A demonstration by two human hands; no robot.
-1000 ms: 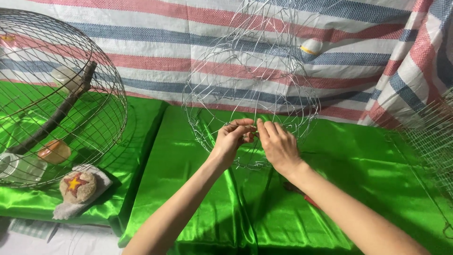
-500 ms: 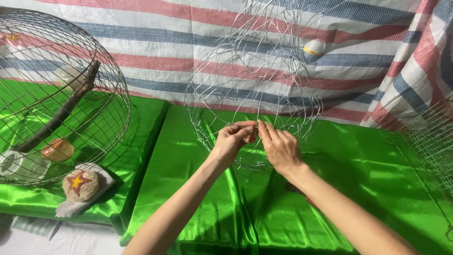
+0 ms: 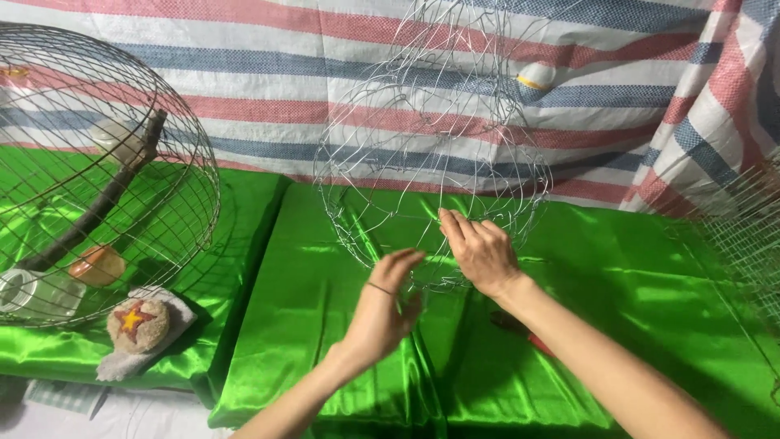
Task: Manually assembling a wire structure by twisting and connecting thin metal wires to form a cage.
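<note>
A round frame of thin silver wire (image 3: 422, 138) stands upright on the green satin cloth (image 3: 642, 268) in front of me. My right hand (image 3: 481, 252) pinches the frame's lower rim with its fingertips. My left hand (image 3: 386, 305) is a little lower and to the left, fingers loosely spread, close to the rim's bottom; I cannot tell whether it touches the wire. A thin band sits on one of its fingers.
A domed wire cage (image 3: 97, 162) with a wooden perch (image 3: 97, 203) and small cups stands at left. A round cushion with a star (image 3: 136, 325) lies before it. A red-handled tool (image 3: 524, 332) lies under my right forearm. More wire mesh (image 3: 743, 236) is at right. Striped tarpaulin (image 3: 268, 89) hangs behind.
My left hand has dropped away from the wire rim, down and to the left, and its fingers have spread. My right hand keeps its hold on the rim.
</note>
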